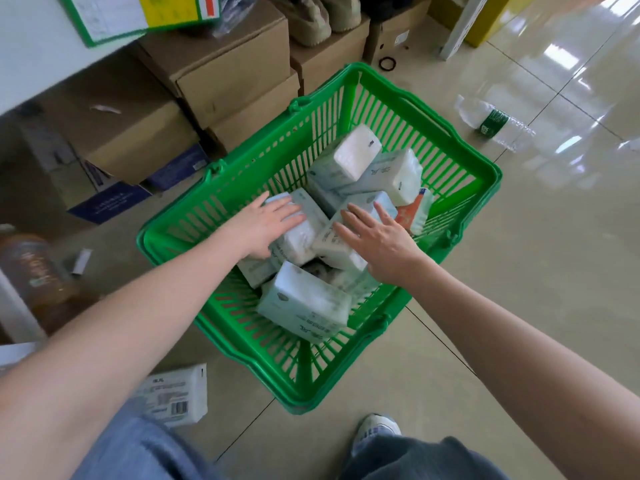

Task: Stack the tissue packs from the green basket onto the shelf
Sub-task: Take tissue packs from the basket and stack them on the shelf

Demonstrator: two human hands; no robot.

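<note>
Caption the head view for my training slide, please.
Both hands, left and right, reach open onto tissue packs in a green basket.

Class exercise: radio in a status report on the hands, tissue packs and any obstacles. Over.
Both hands in the green basket: left hand and right hand open, flat on tissue packs. None lifted yet. One stray pack on floor. Nothing blocking.

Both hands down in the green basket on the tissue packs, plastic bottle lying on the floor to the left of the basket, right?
One slip: the plastic bottle lies on the floor to the right of the green basket, not the left. The head view shows it. The rest holds: the left hand and right hand are both down in the basket, on the tissue packs.
</note>
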